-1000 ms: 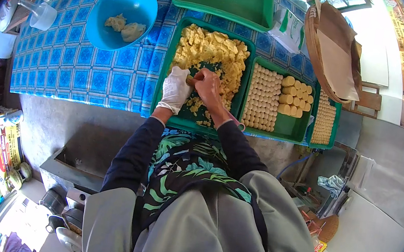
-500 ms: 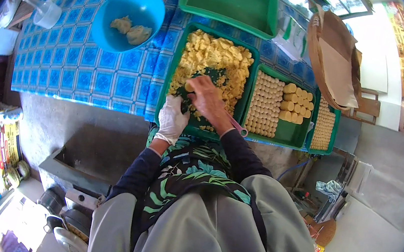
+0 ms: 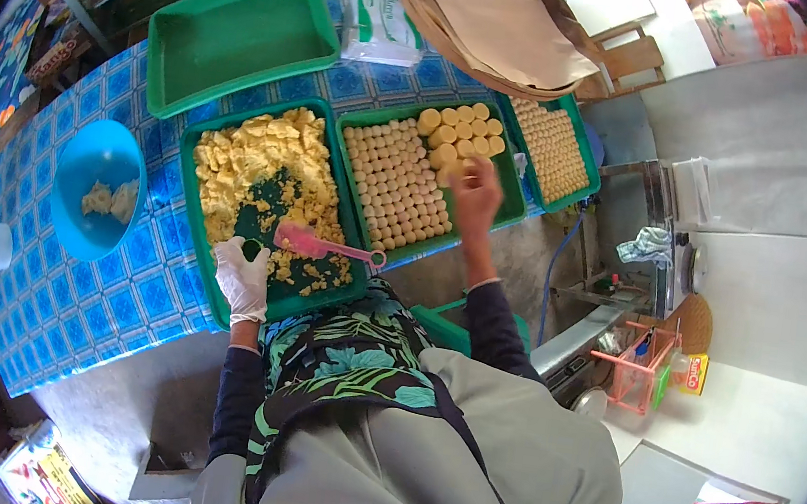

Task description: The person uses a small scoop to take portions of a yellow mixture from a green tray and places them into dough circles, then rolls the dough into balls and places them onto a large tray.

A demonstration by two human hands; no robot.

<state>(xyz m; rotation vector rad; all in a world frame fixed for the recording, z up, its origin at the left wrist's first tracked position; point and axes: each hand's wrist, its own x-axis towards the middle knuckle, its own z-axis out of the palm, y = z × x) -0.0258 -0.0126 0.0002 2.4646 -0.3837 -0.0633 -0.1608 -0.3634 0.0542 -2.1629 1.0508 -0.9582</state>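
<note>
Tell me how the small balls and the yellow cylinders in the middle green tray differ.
Shape: the small balls are rounded, while the yellow cylinders have flat ends.
Size: each cylinder is clearly bigger than a ball.
Colour: the cylinders are yellow, the balls paler.
Number: the balls fill many tight rows; the cylinders are far fewer.
Shared: both lie in the same green tray.

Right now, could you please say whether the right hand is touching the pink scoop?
Apart: the head view shows pale balls between the right hand and the pink scoop.
</note>
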